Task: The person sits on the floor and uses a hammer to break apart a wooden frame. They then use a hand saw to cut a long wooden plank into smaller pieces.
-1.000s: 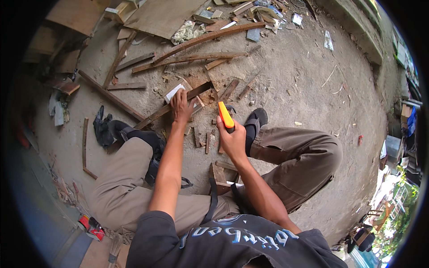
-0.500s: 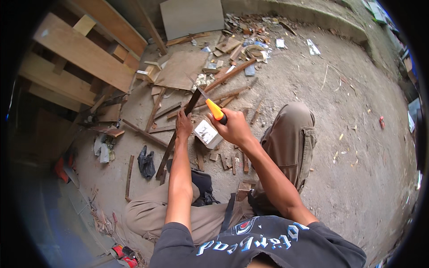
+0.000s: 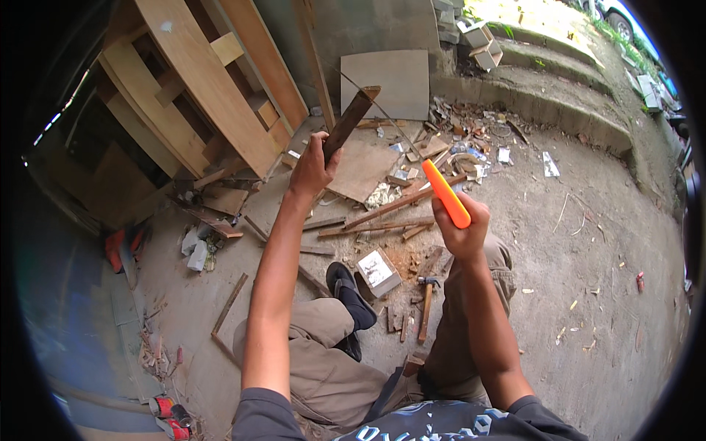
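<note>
Left hand (image 3: 316, 167) wrapped round a dark wood strip (image 3: 348, 126), right hand (image 3: 465, 223) closed on an orange-handled saw (image 3: 445, 192); strip seems lifted clear of the littered floor (image 3: 548, 309), out ahead of the body. Blade (image 3: 401, 132) crosses the strip near its far end (whether metal touches wood, cannot tell). Likely trouble: no prop visible beneath, so any push might twist the strip in that single grip and send the teeth skidding toward left knuckles. Strip's long axis slants from left fist up and rightward; saw lies crosswise, handle lower right, tip upper left
</note>
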